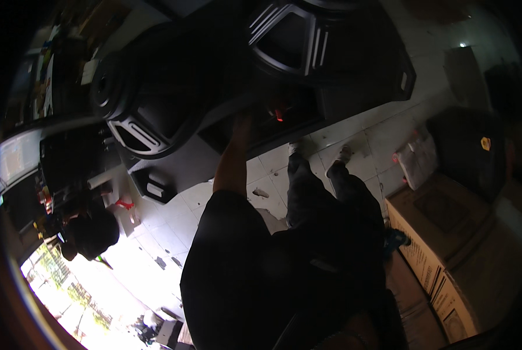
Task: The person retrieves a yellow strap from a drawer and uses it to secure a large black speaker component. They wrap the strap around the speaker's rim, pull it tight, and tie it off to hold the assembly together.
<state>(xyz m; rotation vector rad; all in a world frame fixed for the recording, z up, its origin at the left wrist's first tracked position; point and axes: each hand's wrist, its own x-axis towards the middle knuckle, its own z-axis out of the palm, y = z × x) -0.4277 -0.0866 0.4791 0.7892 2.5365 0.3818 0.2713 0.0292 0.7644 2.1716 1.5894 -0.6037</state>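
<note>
A large black speaker cabinet (354, 108) with two round, ribbed driver frames fills the upper part of the view. My left arm stretches forward from a dark sleeve. My left hand (243, 125) is in the dark recess on the near side of the cabinet, between the left driver frame (150, 111) and the right driver frame (287, 38). Shadow hides its fingers. To the right of my left hand, a small red thing (279, 114) shows inside the recess. My right hand does not show. A teal and black object (396, 240) is beside my right hip, too dark to name.
Large cardboard boxes (427, 251) stand close on my right, with a black case-like object (468, 154) behind them. My feet are on the tiled floor (264, 201), which has dark patches. Someone in dark clothing (92, 233) is at the left, near a bright doorway (109, 291).
</note>
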